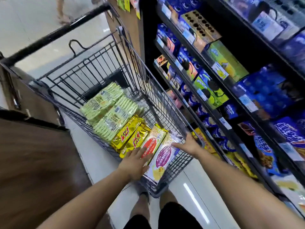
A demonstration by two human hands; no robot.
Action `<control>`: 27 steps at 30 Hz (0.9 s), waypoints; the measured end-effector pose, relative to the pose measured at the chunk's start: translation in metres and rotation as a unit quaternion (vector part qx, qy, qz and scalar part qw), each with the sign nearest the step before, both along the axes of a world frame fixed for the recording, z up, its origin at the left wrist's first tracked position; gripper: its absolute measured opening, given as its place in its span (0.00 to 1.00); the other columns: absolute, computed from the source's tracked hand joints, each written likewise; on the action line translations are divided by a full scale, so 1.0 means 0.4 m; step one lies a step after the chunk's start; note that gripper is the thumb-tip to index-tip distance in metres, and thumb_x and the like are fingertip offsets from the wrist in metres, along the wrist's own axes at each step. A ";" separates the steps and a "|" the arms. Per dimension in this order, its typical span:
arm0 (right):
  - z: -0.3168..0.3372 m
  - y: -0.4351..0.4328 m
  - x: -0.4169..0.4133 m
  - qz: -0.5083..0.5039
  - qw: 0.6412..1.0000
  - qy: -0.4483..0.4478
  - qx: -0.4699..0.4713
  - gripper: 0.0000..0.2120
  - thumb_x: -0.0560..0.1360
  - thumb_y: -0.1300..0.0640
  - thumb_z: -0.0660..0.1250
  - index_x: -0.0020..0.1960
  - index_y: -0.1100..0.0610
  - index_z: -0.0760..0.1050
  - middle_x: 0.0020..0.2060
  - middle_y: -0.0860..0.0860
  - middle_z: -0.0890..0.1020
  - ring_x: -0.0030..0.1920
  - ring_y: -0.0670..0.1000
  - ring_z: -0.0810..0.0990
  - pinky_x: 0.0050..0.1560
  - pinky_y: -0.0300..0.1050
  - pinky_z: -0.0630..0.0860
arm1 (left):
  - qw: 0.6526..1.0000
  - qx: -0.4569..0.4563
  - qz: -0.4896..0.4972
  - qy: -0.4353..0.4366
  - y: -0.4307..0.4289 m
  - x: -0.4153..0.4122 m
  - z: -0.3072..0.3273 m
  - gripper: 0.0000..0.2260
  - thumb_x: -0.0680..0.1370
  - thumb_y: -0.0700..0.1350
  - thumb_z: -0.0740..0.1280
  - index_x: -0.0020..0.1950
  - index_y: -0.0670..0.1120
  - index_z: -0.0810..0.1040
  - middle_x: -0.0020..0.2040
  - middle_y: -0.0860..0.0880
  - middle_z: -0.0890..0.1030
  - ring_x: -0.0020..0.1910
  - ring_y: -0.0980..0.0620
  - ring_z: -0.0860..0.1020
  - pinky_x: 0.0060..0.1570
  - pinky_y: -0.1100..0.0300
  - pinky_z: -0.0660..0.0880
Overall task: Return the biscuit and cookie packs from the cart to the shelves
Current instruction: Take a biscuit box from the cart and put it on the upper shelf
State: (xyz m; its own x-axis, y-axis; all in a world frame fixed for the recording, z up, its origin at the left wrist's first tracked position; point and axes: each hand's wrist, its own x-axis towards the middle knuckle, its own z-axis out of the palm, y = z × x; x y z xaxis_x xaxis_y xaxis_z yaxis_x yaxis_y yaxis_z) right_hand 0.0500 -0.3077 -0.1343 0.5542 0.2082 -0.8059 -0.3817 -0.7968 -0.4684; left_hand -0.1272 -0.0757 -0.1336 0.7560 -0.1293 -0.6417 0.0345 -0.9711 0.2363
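Note:
A dark wire cart stands in the aisle with biscuit packs inside. At its near end lie a purple-label pack and a red-label pack side by side. My left hand lies flat with straight fingers over the red pack's near end. My right hand reaches with spread fingers to the far right edge of the purple pack, holding nothing. Two gold packs and pale green packs fill the rest of the cart.
Black shelves on the right hold blue, green and yellow cookie boxes close beside the cart. A brown unit stands on the left. Another person's legs are at the aisle's far end. My own legs are below.

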 end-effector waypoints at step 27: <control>0.027 -0.033 0.015 -0.281 0.934 0.061 0.212 0.29 0.69 0.56 0.80 0.66 0.50 0.73 0.48 0.49 0.87 0.41 0.49 0.86 0.36 0.40 0.78 | 0.995 -0.023 0.088 0.038 -0.024 0.086 0.045 0.23 0.85 0.58 0.48 0.80 0.54 0.61 0.80 0.49 0.62 0.79 0.48 0.58 0.77 0.45 0.54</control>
State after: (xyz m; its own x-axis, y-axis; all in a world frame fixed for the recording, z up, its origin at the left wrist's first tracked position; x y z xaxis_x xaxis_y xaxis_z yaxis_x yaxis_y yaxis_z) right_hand 0.0562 -0.3211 -0.1234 0.5822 0.2271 -0.7807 -0.7544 -0.2071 -0.6229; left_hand -0.0926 -0.0855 -0.1155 0.7188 -0.0305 -0.6946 0.2225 -0.9364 0.2713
